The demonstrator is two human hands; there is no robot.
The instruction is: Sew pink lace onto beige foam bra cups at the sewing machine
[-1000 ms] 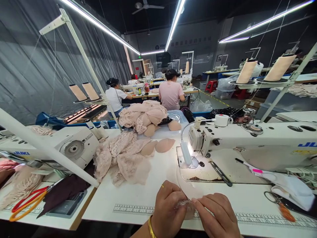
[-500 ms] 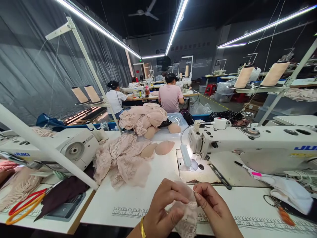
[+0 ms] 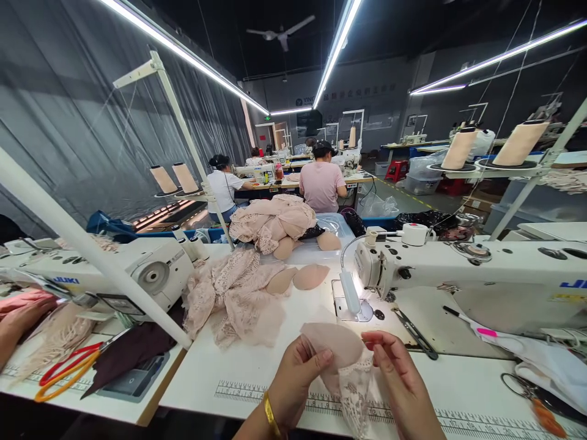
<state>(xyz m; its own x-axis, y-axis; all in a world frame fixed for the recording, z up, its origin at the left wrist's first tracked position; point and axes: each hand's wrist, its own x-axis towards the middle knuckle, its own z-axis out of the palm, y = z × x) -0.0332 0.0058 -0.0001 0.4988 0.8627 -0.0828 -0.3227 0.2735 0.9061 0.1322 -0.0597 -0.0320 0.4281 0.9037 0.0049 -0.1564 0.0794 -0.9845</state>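
Observation:
Over the table's front edge, my left hand [image 3: 298, 376] is closed on a smooth beige bra cup [image 3: 337, 343], thumb on top. Pale lace fabric [image 3: 355, 388] hangs from the cup's right side down past the printed ruler [image 3: 247, 391]. My right hand [image 3: 398, 382] has its fingertips drawn together at the lace's right edge; part of the grip is hidden. Behind my hands stands a white sewing machine [image 3: 440, 269] with its lamp lit over the needle plate. A pile of lace pieces [image 3: 233, 293] and loose beige cups [image 3: 310, 277] lie to the left.
Black thread snips [image 3: 416, 335] lie on the machine bed. Red-and-orange-handled scissors [image 3: 68, 373] and dark cloth [image 3: 123, 357] rest on the left table. A white pole [image 3: 92, 250] crosses in front there. A person's arm [image 3: 21, 330] shows at far left; other people sit ahead.
My left hand has turned, so the cup's smooth face now shows flat above the thumb. My right fingers have shifted along the lace edge. The whole view has swung slightly left.

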